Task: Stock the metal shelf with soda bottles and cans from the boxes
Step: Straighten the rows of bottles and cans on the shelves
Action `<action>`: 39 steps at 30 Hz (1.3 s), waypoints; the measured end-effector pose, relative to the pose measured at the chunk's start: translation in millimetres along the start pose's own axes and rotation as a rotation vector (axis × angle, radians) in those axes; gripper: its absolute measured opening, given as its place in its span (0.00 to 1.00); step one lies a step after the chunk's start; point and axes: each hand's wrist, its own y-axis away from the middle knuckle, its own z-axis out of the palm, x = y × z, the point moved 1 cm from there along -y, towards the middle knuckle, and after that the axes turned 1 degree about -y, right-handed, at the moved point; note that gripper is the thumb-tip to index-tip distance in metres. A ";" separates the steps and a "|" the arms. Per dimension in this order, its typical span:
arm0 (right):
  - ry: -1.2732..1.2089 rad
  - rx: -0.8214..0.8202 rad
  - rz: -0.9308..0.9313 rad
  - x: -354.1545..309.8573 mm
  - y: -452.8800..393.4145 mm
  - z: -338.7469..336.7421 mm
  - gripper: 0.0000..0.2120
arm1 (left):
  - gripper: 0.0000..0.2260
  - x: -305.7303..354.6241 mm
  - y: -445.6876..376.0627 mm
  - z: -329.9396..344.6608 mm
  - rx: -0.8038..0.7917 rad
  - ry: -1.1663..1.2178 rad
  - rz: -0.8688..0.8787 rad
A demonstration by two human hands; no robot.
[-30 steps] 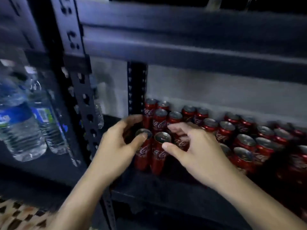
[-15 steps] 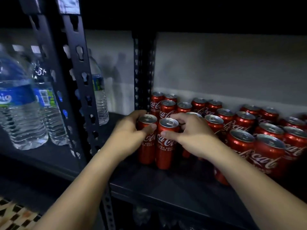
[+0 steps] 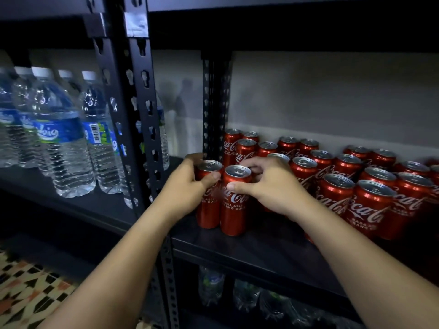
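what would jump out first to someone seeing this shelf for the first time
Two hands at centre, each gripping a red can: left hand on the left can, right hand on the right can. More cans crowd the shelf to the right; water bottles stand in the left bay.

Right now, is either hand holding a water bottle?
No: the left hand and right hand each grip a red can on the shelf; water bottles stand untouched.

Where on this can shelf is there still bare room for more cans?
Bare shelf board runs along the front edge, ahead of the two cans that the left hand and right hand grip. Behind and to the right, the red cans stand packed to the wall.
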 end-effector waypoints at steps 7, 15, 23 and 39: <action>-0.079 0.021 0.012 -2.3 11.3 9.0 0.25 | 0.18 -0.6 27.2 4.9 0.086 0.051 -0.020; -0.065 0.007 -0.008 -14.0 20.9 11.7 0.25 | 0.17 3.5 41.7 -1.0 0.096 0.038 -0.020; -0.010 0.003 -0.024 -19.6 24.9 13.0 0.26 | 0.21 7.9 46.7 -4.3 0.100 0.024 -0.041; 0.204 0.131 0.067 -24.3 -52.6 -82.8 0.23 | 0.17 76.0 -78.8 -9.5 -0.037 -0.111 0.027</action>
